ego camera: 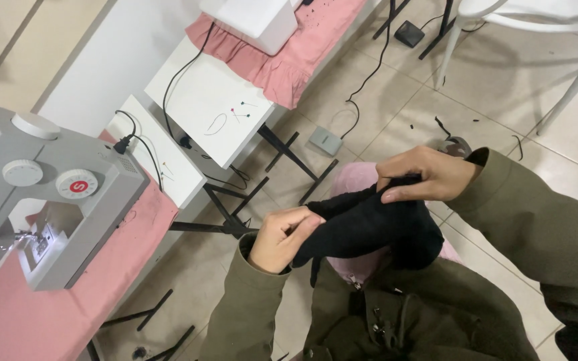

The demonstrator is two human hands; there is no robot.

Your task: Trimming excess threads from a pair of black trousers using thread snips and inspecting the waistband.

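Tiled floor [396, 113] below, left hand [282, 238] and right hand [426, 175] fingers pinch shut on black fabric [369, 230]

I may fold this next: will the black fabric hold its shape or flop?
Probably floppy: the black fabric sags between the left hand and right hand. Likely light, since fingertip pinches hold it. It bunches easily.

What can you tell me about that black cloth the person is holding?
The black cloth is a soft, matte fabric piece, bunched and folded, held up over the lap. The left hand pinches its lower end and the right hand grips its upper edge. A narrow strip hangs down from it. It partly covers something pink beneath.
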